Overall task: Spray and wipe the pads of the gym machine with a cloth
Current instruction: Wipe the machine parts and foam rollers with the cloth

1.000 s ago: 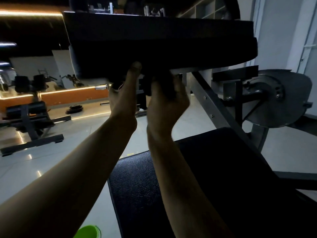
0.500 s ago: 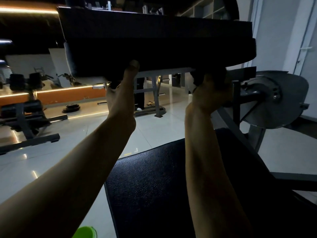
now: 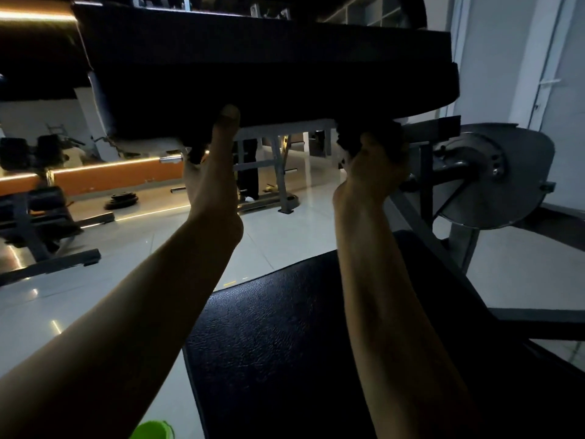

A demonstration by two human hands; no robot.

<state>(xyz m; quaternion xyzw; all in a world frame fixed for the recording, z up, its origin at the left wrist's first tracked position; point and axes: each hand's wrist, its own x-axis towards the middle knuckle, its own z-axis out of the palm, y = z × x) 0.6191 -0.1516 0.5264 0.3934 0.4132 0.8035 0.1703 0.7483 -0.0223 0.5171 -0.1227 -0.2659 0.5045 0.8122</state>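
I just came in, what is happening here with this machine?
A person is wiping a gym machine. The right hand presses a dark cloth up against the underside of the upper pad, near its right end. The left hand holds the pad's lower edge, thumb on its front. The lower pad lies below the arms, untouched. A green thing shows at the bottom edge; I cannot tell what it is.
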